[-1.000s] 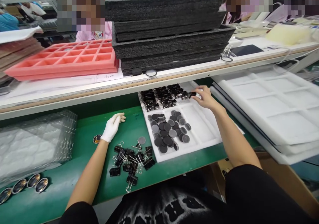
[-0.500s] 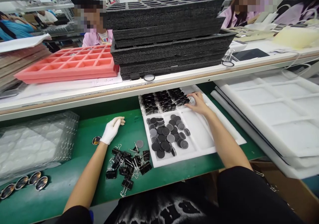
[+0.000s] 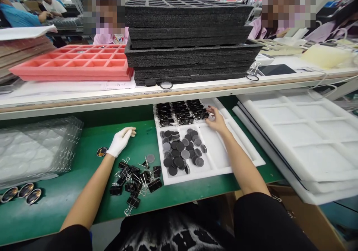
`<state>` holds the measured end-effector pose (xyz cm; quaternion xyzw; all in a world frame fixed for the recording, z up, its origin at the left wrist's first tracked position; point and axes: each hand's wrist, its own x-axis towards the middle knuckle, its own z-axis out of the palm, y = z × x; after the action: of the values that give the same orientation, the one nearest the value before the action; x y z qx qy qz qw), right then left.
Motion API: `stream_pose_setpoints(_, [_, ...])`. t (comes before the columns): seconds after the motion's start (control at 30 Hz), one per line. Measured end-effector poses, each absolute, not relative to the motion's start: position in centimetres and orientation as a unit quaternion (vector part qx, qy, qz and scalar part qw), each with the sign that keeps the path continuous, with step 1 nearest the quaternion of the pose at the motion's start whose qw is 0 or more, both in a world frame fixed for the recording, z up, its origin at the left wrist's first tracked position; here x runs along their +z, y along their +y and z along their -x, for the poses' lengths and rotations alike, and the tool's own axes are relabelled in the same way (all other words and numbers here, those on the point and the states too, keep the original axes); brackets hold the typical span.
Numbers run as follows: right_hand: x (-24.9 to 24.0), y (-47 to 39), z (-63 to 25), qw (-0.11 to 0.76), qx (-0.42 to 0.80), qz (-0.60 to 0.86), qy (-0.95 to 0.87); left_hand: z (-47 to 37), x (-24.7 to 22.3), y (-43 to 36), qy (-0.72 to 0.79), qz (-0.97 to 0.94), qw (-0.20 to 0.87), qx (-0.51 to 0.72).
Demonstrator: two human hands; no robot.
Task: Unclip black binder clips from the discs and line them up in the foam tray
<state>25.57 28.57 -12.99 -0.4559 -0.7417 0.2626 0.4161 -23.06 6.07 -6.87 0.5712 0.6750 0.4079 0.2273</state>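
Note:
My left hand (image 3: 121, 142), in a white glove with bare fingertips, is above the green worktop. Its fingers are curled and pressed together; anything inside them is hidden. By its wrist lies a round lens with a dark rim (image 3: 102, 152). Below is a loose heap of black binder clips (image 3: 135, 182) and a grey disc (image 3: 150, 158). My bare right hand (image 3: 216, 121) pinches a black binder clip (image 3: 206, 114) at the right end of the packed clip rows (image 3: 179, 113). These rows fill the back of a white foam tray (image 3: 220, 154). Black and grey discs (image 3: 180, 150) lie in its front compartments.
Clear plastic trays (image 3: 39, 146) and several round lenses (image 3: 26, 190) are on the left. White foam trays (image 3: 307, 132) are stacked on the right. A shelf edge (image 3: 112, 104) overhangs the back, bearing black foam trays (image 3: 192, 59) and a red tray (image 3: 72, 72). Co-workers sit beyond.
The whole view has shifted slightly, moving the worktop left in the picture. My right hand stays at the end of the clip rows, and my left hand keeps its place by the lens.

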Motion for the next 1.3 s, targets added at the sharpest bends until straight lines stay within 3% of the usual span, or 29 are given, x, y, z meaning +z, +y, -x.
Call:
stream_pose_setpoints(0.4, [-12.4,27.9,-26.1,0.386,0.192,0.457,-0.778,22.2,-5.5,4.0,0.674,-0.542,0.226,0.448])
stream_pose_setpoints(0.53, [-12.5,27.7,-26.5,0.385,0.176,0.438,-0.793,24.3,-3.0,-1.1,0.71,-0.535,0.089,0.45])
stream_pose_setpoints(0.67, [-10.7,26.5,-26.2,0.442,0.077,0.409,-0.795,27.5,-4.2,-6.6,0.797,-0.481,-0.105,0.349])
stream_pose_setpoints(0.8, [-6.3,22.3,-24.0,0.45,0.091,0.329,-0.825,28.8,-6.6,-8.9,0.86,-0.465,-0.085,0.192])
stream_pose_setpoints(1.0, [-1.5,15.4,-17.4,0.256,0.228,0.151,-0.927,28.5,-6.4,-5.7,0.822,-0.556,-0.012,0.121])
stream_pose_setpoints(1.17, [-1.0,12.4,-10.6,0.117,0.176,0.076,-0.974,26.6,-6.4,-0.6,0.78,-0.617,0.017,0.104])
stream_pose_setpoints(1.3, [-1.7,9.8,-4.6,-0.014,0.109,0.099,-0.989,24.7,-6.6,2.5,0.749,-0.657,0.019,0.086])
